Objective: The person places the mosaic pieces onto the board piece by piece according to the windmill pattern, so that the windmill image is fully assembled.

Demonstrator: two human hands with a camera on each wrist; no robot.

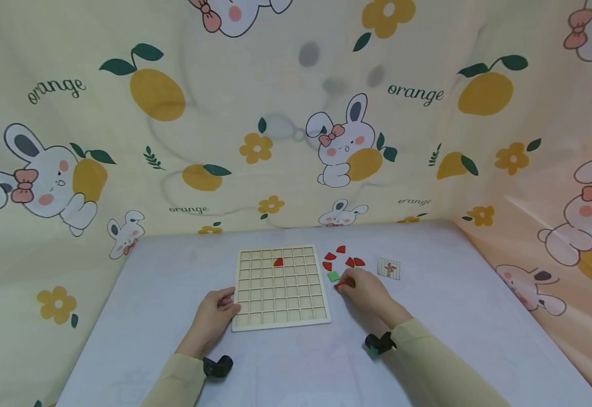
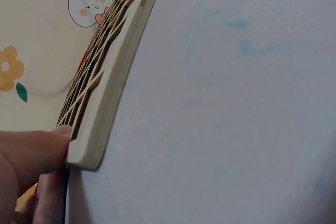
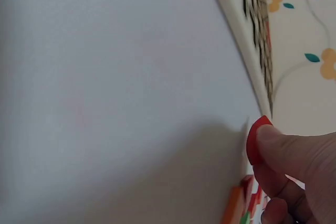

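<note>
A pale wooden grid board (image 1: 281,288) lies on the table, with one red quarter-circle piece (image 1: 279,262) in a cell of an upper row. My left hand (image 1: 216,312) grips the board's left edge, its thumb (image 2: 37,148) on the rim and the other fingers lower at the side. Just off the board's right side, my right hand (image 1: 366,291) pinches another red quarter-circle piece (image 3: 255,140) between thumb and fingers. Close beyond that hand are several loose red quarter-circle pieces (image 1: 341,249) and a green square piece (image 1: 333,276).
To the right of the loose pieces lies a small pattern card (image 1: 389,268) showing a red pinwheel-like figure on a grid. Behind the white table (image 1: 173,265) hangs a cream cloth (image 1: 285,192) printed with rabbits, oranges and flowers; it also runs along the right side.
</note>
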